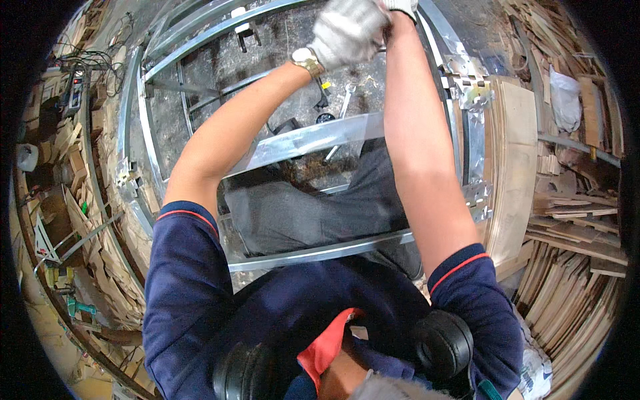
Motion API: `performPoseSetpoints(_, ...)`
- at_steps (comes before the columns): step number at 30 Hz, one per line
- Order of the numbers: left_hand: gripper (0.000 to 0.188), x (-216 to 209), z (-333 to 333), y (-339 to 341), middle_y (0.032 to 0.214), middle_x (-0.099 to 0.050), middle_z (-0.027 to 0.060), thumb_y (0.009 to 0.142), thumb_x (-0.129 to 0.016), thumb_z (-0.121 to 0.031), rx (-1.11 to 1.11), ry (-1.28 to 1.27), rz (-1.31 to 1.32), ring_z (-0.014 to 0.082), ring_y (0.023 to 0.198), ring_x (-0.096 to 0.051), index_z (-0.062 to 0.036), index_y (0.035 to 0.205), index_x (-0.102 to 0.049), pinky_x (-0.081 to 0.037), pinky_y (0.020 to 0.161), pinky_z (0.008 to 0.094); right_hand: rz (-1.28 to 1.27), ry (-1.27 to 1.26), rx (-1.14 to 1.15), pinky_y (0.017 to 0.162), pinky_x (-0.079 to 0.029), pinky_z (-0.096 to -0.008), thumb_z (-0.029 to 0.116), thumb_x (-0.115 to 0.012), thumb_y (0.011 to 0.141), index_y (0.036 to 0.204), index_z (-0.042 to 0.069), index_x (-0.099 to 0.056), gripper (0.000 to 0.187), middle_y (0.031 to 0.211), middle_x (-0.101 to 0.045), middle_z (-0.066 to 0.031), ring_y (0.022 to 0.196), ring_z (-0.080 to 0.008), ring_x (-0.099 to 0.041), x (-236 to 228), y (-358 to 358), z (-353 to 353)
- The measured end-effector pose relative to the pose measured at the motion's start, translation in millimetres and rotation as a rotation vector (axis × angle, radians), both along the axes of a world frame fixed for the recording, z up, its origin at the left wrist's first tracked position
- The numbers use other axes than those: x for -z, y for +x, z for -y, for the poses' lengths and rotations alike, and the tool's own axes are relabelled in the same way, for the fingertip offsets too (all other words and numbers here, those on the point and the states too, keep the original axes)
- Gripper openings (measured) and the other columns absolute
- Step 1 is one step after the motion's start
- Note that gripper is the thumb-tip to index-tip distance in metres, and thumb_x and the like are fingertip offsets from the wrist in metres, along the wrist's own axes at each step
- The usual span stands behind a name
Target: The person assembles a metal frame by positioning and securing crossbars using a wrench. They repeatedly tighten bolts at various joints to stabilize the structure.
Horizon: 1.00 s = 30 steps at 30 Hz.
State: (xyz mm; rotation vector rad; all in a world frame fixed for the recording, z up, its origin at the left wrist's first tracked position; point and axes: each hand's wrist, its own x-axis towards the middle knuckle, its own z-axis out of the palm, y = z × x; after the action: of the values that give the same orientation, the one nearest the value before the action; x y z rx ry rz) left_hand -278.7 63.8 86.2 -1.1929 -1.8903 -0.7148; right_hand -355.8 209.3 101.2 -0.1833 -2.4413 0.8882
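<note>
Both my hands wear pale knitted work gloves and meet at the top edge of the view, above the far part of a silver metal frame (313, 141). My left hand (350, 32) is curled closed and blurred by motion; whatever it grips does not show. Beside it, my right hand (403, 7) is mostly cut off by the edge, its fingers hidden. A watch (308, 61) circles my left wrist. Below the hands, a wrench (347, 99) lies on the dark floor inside the frame, near a small black round object (325, 118). My legs extend between the frame's bars.
On the right, a wooden panel (512, 173) stands beside the frame, with stacked wood strips (567, 313) and a white plastic bag (565, 100) beyond. Wood scraps, tangled cables (90, 60) and a power strip (75, 92) lie to the left. A nearer bar (320, 252) crosses before my body.
</note>
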Motion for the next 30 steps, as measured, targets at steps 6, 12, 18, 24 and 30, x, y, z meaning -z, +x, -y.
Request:
performPoseSetpoints(6, 0.033, 54.3, 17.7, 19.2, 0.097, -0.061, 0.0112, 0.072, -0.073, -0.012, 0.201, -0.155, 0.198, 0.0298, 0.085, -0.061, -0.0115, 0.102, -0.059, -0.051, 0.075, 0.0448, -0.083, 0.104, 0.247, 0.087, -0.054, -0.048, 0.046, -0.047, 0.092, 0.099, 0.004, -0.074, 0.05, 0.104, -0.071, -0.0239, 0.1, -0.0398, -0.068, 9.5, -9.3, 3.3)
performPoseSetpoints(12, 0.039, 163.1, 23.9, 45.7, 0.089, -0.069, 0.021, 0.082, -0.064, -0.035, -0.053, -0.942, 0.912, 0.0407, 0.082, -0.068, -0.0072, 0.109, -0.064, -0.056, 0.074, 0.0483, 0.222, 0.119, 0.176, 0.083, -0.055, -0.0493, 0.05, -0.046, 0.094, 0.086, 0.001, -0.075, 0.057, 0.091, -0.071, -0.0264, 0.091, -0.0412, -0.07, 11.2, -11.7, 3.7)
performPoseSetpoints(18, 0.045, 239.2, -6.7, 74.4, 0.095, -0.069, 0.0183, 0.082, -0.069, -0.025, -0.153, -1.011, 0.851, 0.0363, 0.085, -0.071, -0.0055, 0.119, -0.052, -0.053, 0.072, 0.0519, 0.214, 0.096, 0.129, 0.081, -0.053, -0.0513, 0.044, -0.046, 0.091, 0.082, -0.002, -0.074, 0.054, 0.086, -0.069, -0.0288, 0.087, -0.0435, -0.069, 2.3, -0.3, 3.5)
performPoseSetpoints(24, 0.053, 261.2, -14.1, 85.3, 0.104, -0.068, 0.0265, 0.081, -0.07, -0.024, -0.361, -0.759, 1.223, 0.0422, 0.093, -0.069, -0.0055, 0.125, -0.046, -0.053, 0.079, 0.0532, 0.19, -0.202, -0.067, 0.069, -0.048, -0.0466, 0.032, -0.042, 0.086, 0.071, 0.002, -0.069, 0.043, 0.067, -0.065, -0.0223, 0.071, -0.0378, -0.066, -5.1, 11.0, 0.0)
performPoseSetpoints(30, 0.068, 238.7, -16.1, 68.0, 0.109, -0.065, 0.0319, 0.083, -0.065, -0.017, -0.288, -0.437, 1.525, 0.0461, 0.098, -0.067, -0.0032, 0.14, -0.031, -0.053, 0.086, 0.0509, 0.06, -0.123, -0.161, 0.066, -0.047, -0.0463, 0.029, -0.046, 0.083, 0.066, 0.003, -0.067, 0.038, 0.066, -0.065, -0.021, 0.068, -0.0371, -0.065, -7.0, 14.1, -3.5)
